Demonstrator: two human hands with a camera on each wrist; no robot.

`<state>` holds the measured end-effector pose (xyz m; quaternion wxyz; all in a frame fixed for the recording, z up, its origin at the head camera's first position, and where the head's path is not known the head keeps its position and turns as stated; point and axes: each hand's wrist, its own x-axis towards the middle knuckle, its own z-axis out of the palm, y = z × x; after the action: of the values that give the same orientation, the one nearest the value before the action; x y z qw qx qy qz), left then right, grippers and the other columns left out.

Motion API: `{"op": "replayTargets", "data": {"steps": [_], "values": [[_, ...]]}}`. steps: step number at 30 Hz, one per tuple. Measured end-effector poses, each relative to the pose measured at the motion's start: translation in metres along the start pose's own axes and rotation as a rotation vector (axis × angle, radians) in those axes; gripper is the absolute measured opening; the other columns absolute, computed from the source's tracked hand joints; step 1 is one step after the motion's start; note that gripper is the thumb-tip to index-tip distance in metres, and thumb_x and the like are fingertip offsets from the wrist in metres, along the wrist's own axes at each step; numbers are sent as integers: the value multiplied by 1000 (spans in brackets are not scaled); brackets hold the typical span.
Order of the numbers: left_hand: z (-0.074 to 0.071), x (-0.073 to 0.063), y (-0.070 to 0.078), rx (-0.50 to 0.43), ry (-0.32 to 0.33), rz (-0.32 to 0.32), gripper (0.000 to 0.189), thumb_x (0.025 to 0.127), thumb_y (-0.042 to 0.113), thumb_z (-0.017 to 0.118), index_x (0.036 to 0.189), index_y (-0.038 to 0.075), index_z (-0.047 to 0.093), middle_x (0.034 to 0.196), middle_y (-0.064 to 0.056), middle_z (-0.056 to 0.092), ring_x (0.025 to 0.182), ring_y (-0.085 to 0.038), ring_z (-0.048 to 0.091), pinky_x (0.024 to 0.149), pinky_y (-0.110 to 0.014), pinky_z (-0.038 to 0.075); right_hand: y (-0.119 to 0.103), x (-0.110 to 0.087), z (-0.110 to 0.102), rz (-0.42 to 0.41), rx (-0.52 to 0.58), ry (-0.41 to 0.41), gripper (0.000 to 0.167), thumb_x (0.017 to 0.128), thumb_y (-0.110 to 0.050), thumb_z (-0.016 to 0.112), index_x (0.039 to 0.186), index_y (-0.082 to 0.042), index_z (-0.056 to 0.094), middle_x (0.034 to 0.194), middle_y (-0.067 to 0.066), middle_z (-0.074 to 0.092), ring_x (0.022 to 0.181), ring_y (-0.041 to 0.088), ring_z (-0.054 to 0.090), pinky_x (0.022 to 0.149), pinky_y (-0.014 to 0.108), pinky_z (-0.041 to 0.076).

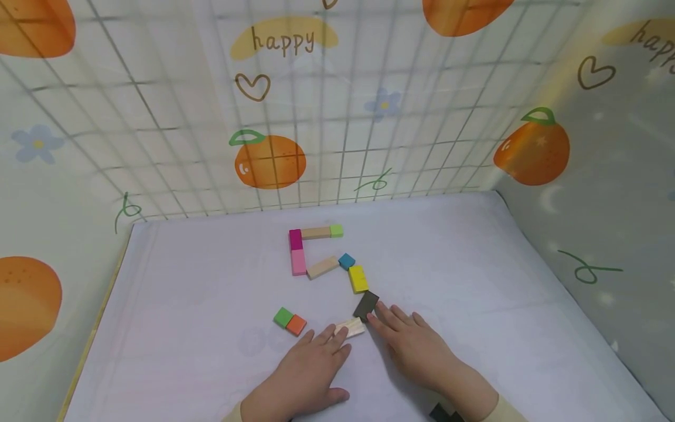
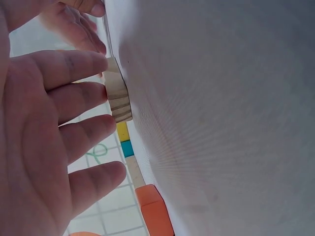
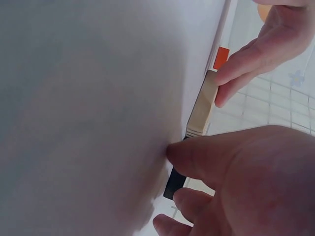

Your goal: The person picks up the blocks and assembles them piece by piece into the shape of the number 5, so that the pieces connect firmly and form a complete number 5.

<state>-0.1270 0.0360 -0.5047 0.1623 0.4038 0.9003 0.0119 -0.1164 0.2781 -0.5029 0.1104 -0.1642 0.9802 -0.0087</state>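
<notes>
My left hand (image 1: 311, 372) lies low over the table with fingers spread, its fingertips touching the pale wooden block (image 1: 352, 327). In the left wrist view the fingers (image 2: 81, 101) look straight against that block's side. My right hand (image 1: 422, 351) reaches in from the right, its fingertips at the black block (image 1: 366, 305), which meets the wooden block's end. In the right wrist view the digits partly hide the black block (image 3: 174, 184). Left of my left hand, a green block (image 1: 283, 317) touches an orange block (image 1: 296, 324).
Beyond the hands a bent line runs through a yellow block (image 1: 358, 279), blue block (image 1: 346, 261), wooden block (image 1: 323, 268), pink block (image 1: 297, 262), magenta block (image 1: 296, 239), another wooden block (image 1: 316, 233) and a lime block (image 1: 336, 231). Patterned curtain (image 1: 316, 117) walls the white table (image 1: 200, 281).
</notes>
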Motion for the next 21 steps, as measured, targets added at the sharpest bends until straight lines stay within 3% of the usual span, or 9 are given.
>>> {"op": "replayTargets", "data": {"steps": [11,21], "values": [[-6,-1,7,-20,-32,18,78,85,70,64,149,27,51,163,5,36,152,-19,32,117,-51,38,-2,0,-2,9,4,-16,63,95,-23,68,153,-30,45,163,2,37,146,33,43,108,66,41],[-4,1,11,11,-20,24,78,85,71,64,148,28,51,162,6,38,151,-18,34,116,-47,40,-3,1,-3,21,4,-27,63,95,-25,69,153,-30,44,163,2,37,146,33,42,108,66,40]]}}
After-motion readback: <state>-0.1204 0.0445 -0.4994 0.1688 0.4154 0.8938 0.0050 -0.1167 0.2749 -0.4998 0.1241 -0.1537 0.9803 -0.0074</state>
